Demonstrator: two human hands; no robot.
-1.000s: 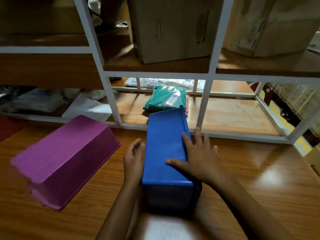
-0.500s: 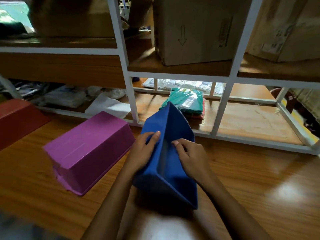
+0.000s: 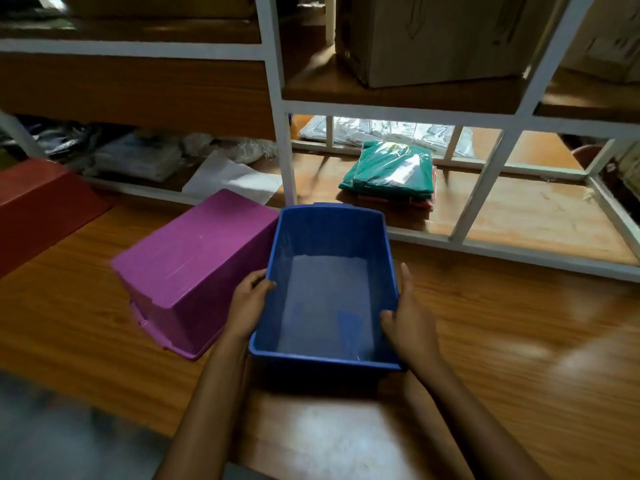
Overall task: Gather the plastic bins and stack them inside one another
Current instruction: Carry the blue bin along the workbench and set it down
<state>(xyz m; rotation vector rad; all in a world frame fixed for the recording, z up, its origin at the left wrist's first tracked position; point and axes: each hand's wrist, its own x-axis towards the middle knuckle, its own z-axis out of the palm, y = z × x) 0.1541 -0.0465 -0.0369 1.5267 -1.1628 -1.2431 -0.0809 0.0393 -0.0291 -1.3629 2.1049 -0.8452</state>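
Three plastic bins showed in the head view, the only view I had, and both hands were on one of them. The blue bin (image 3: 329, 292) sat mouth-up on the wooden counter (image 3: 519, 341), nothing visible inside it, with the left hand (image 3: 247, 303) curled over its left rim, thumb inside and fingers outside, and the right hand (image 3: 407, 322) pinching the right wall with the thumb inside near the close corner. So each grip was closed on a long side of that bin, not spread. Just beside it on the left, touching or nearly so, lay the purple bin (image 3: 194, 268), mouth-down with its flat base up and its rim lip on the counter. The red bin (image 3: 41, 206) stood well apart at the far left, also apparently inverted, partly cut off by the frame. I judged these bins light, rigid thin-walled plastic, smooth and a little slick on the flat faces, unlikely to break. The rolled rim looked like the sure place to hold; the purple one would need flipping by its lip before nesting. Behind stood a white shelf frame (image 3: 280, 161) with a bagged green garment (image 3: 391, 171) and a cardboard box (image 3: 433, 36).
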